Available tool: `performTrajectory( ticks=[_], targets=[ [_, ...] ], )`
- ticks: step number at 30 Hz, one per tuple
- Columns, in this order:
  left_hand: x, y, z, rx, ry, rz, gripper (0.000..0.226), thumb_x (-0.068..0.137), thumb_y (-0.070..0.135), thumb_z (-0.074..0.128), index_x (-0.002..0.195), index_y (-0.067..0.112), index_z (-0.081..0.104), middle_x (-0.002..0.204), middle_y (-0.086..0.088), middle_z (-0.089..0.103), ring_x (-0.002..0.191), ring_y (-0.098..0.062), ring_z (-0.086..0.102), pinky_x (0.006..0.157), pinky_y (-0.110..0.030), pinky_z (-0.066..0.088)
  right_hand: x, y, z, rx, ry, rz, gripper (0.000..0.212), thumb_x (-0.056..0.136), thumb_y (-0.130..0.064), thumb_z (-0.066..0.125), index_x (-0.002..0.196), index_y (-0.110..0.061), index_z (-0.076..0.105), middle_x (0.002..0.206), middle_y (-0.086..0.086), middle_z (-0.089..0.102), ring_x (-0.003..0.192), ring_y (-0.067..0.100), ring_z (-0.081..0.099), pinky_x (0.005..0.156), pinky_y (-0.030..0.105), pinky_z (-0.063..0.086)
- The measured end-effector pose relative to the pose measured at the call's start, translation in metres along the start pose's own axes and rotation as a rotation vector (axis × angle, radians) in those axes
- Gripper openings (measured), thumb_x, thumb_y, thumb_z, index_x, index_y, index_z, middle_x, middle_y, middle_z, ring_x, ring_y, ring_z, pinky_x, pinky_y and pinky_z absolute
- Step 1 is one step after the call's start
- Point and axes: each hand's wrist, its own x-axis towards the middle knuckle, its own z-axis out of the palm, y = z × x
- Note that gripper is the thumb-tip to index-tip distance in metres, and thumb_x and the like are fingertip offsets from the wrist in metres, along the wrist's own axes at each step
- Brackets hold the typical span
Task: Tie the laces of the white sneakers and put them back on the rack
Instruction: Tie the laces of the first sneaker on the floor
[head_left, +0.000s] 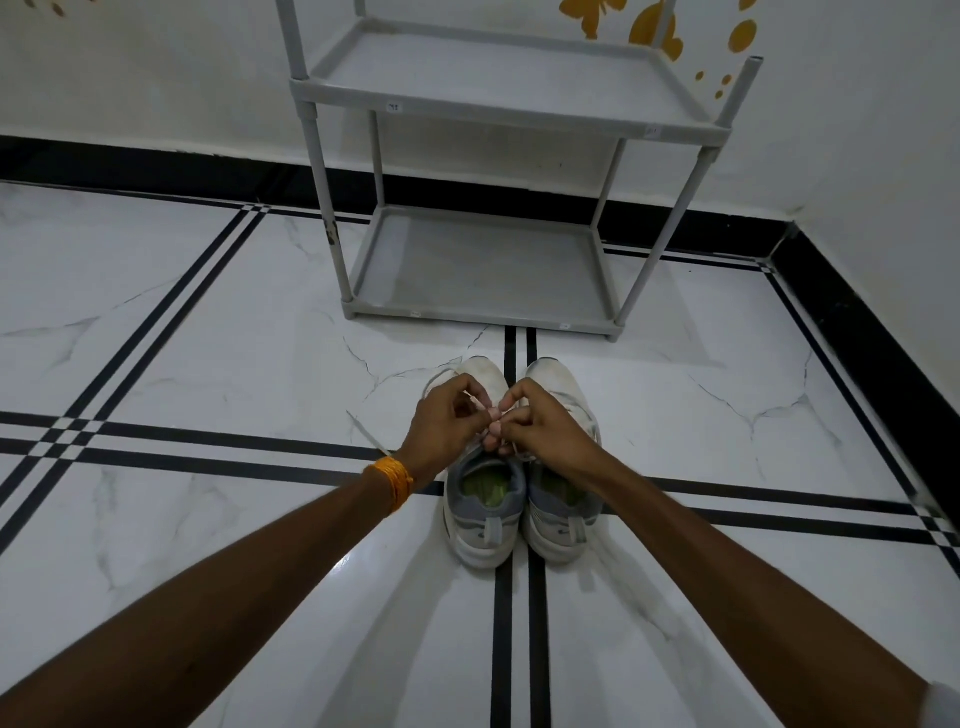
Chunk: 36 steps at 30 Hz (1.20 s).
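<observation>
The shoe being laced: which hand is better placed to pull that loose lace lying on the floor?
Left. The loose lace end trails just beside the left hand; the right hand sits across the sneaker.

Dim, even indoor light leaves the glossy floor (208, 322) with a small glare streak between the forearms and soft shadows beneath them, while wide-angle distortion bends the black skirting (156, 161) at the edges.

The hands (496, 423) hide the left sneaker's (483, 499) lace knot.
</observation>
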Motion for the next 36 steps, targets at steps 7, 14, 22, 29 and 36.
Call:
performTrajectory(
  ticks=[7,14,22,29,36],
  targets=[
    [-0.002,0.004,-0.014,0.217,-0.148,0.152,0.021,0.079,0.026,0.077,0.097,0.015,0.077,0.091,-0.004,0.076,0.083,-0.013,0.070,0.077,-0.024,0.056,-0.004,-0.009,0.000,-0.031,-0.007,0.102,0.027,0.089,0.008,0.056,0.113,-0.002,0.052,0.090,0.012,0.072,0.083,0.021,0.071,0.082,0.037,0.058],
    [0.005,0.017,-0.023,0.476,-0.146,0.211,0.016,0.084,0.022,0.072,0.095,0.012,0.077,0.090,-0.010,0.076,0.080,-0.018,0.066,0.071,-0.016,0.045,-0.004,-0.011,0.005,-0.036,0.139,0.125,0.022,0.090,0.008,0.056,0.108,-0.002,0.050,0.094,0.021,0.073,0.085,0.029,0.074,0.080,0.043,0.061],
    [0.007,0.027,-0.021,0.531,-0.203,0.049,0.026,0.094,0.025,0.058,0.095,0.004,0.073,0.086,-0.010,0.071,0.072,-0.016,0.059,0.061,-0.020,0.042,-0.008,-0.016,0.020,-0.133,0.279,0.016,0.009,0.096,-0.002,0.053,0.096,-0.011,0.054,0.081,0.005,0.072,0.066,0.013,0.073,0.061,0.021,0.059],
    [0.008,0.024,-0.024,-0.270,-0.276,-0.639,0.019,0.094,0.010,0.055,0.075,0.007,0.057,0.059,-0.003,0.046,0.047,-0.008,0.035,0.043,-0.017,0.030,-0.009,-0.010,0.013,-0.052,0.200,-0.003,0.008,0.091,-0.003,0.062,0.097,-0.007,0.059,0.091,0.013,0.073,0.080,0.020,0.074,0.072,0.035,0.063],
    [0.010,0.025,-0.020,-0.330,-0.233,-0.721,0.017,0.095,0.007,0.051,0.079,0.006,0.055,0.060,-0.003,0.047,0.047,-0.007,0.036,0.039,-0.014,0.031,-0.011,-0.022,0.015,-0.959,0.181,-0.361,0.032,0.083,-0.028,0.073,0.114,-0.023,0.066,0.128,0.000,0.058,0.112,0.017,0.052,0.093,0.035,0.046]
  ],
)
